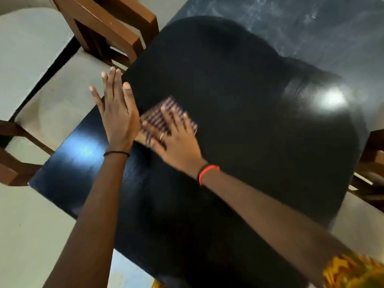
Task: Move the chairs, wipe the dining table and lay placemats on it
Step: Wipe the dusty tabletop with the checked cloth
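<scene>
Black, glossy wood fills most of the frame: the dining table (239, 142), with glare spots at centre right and lower left. A small checked cloth (164, 110) lies on it just left of centre, and the right hand (178, 142), with a red band (208, 170) at the wrist, lies flat on top with fingers spread and straight. It presses the cloth to the surface rather than gripping it. That flat palm makes sense for wiping, since it pushes the whole cloth against the wood. Both hand and cloth are blurred, so my judgement is that the wiping step is in hand.

Just left of it, the left hand (117, 121) is also open, fingers straight and close together, reaching over the table's left edge toward the pale floor (31, 59). I cannot tell whether it touches the table or hovers over it. It may be there to steady the person's lean or to catch crumbs swept off the edge.

One wooden chair (108, 23) stands in the upper left, near the table's corner. Part of a second chair (12, 163) shows at the left edge, and part of a third chair (372, 163) at the right edge. All three sit outside the tabletop's outline, which leaves room to reach across. No placemats are in view, so laying them looks not yet done.
</scene>
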